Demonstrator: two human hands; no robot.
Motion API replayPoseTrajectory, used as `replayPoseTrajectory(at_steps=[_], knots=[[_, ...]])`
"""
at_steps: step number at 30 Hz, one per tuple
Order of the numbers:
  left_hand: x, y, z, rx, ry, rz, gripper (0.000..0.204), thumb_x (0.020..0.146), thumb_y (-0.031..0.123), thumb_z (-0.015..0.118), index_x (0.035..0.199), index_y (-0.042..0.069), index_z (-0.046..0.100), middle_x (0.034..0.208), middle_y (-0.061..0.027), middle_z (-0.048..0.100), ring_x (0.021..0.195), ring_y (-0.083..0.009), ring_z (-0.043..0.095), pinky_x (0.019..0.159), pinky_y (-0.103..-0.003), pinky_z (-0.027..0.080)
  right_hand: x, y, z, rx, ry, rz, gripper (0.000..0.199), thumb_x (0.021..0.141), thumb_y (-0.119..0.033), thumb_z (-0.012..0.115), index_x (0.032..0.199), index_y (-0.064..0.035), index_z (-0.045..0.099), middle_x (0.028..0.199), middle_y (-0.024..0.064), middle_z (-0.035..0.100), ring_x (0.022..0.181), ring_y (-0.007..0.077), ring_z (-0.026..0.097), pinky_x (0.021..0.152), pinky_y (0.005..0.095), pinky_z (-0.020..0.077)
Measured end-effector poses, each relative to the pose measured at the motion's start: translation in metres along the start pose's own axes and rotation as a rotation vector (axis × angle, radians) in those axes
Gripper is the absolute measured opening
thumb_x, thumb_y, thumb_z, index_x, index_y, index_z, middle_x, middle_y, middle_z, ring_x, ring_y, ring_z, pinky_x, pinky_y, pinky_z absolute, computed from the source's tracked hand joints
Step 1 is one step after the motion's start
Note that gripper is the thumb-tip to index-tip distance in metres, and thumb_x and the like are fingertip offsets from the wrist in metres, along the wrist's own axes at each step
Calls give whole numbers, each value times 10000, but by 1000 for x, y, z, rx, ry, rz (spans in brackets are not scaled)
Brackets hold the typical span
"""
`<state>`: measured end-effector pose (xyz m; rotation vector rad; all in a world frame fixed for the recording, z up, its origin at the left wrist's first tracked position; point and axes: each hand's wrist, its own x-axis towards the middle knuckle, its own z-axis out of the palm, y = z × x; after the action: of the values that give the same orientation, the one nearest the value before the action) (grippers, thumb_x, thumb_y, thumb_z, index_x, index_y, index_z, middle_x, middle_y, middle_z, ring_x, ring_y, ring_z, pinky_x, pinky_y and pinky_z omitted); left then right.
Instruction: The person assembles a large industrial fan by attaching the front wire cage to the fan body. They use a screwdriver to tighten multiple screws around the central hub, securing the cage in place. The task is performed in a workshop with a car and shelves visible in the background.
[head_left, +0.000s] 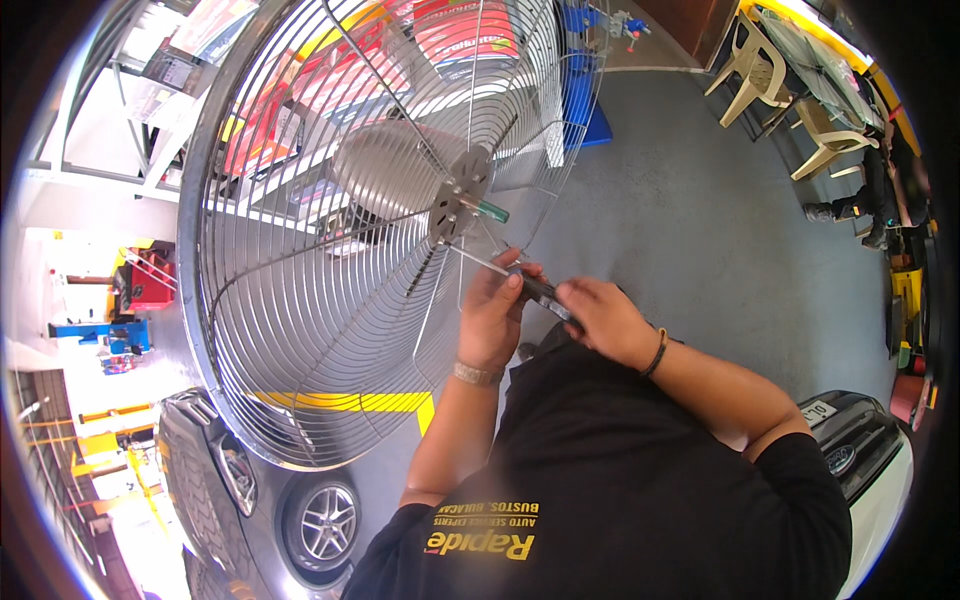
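A large round fan guard (330, 290) of metal wire fills the left and centre, standing close in front of me. At its middle is a perforated metal hub plate (460, 195), from which a short green cylindrical piece (490, 209) sticks out. Below the hub, my left hand (492, 315) is closed round a slim, dark, rod-like tool (541, 294). A thin metal rod (478, 260) runs from the hub to my left fingers; whether it belongs to the tool I cannot tell. My right hand (605, 318) is closed on the tool's lower end, its fingertips partly hidden.
A grey car (215, 480) stands at the lower left, a white car (870, 480) at the lower right. Beige plastic chairs (755, 70) and a glass-topped table (825, 70) are at the upper right, with a seated person's legs (860, 207) nearby. Red boxes (460, 40) lie behind the fan.
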<state>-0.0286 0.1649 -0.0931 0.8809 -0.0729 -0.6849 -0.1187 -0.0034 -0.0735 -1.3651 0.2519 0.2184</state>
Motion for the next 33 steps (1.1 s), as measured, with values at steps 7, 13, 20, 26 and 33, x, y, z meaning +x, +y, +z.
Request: replayPoseTrajectory(at_steps=[7,13,20,26,33], knots=[[-1,-1,-4,-2,-30,31,448,938,107,614,1318,-46,433,1104,-198,632,1015,-279,618,920,-406,479,-5,-8,2,-139,-4,14,375,931,-345,575,1149,-41,543,694,114,597,561,245,579,525,373,454],[0,-4,-6,85,53,38,434,937,104,621,1306,-45,447,1091,-182,641,1007,-256,619,904,-379,486,-10,-13,15,-1270,251,-507,413,958,-363,570,1129,13,547,642,88,522,607,154,565,576,370,478],[-4,-2,-11,112,58,-60,370,945,99,612,1265,-32,479,1102,-159,642,1009,-224,617,900,-355,486,2,-16,8,-49,12,266,327,980,-325,559,1040,-7,605,669,25,552,527,101,497,497,274,415],[-13,-13,-12,41,113,-48,317,962,87,563,1251,-2,470,1118,-156,616,1028,-255,613,908,-404,498,0,-48,3,-503,116,-252,273,975,-275,570,1051,-18,622,726,36,599,551,84,520,518,242,443],[-32,-23,11,-215,186,23,361,1000,131,473,1341,58,379,1072,-160,548,989,-362,591,884,-537,490,57,-237,-129,-264,704,-1094,191,989,-165,527,997,11,599,749,22,566,594,63,477,536,219,390]])
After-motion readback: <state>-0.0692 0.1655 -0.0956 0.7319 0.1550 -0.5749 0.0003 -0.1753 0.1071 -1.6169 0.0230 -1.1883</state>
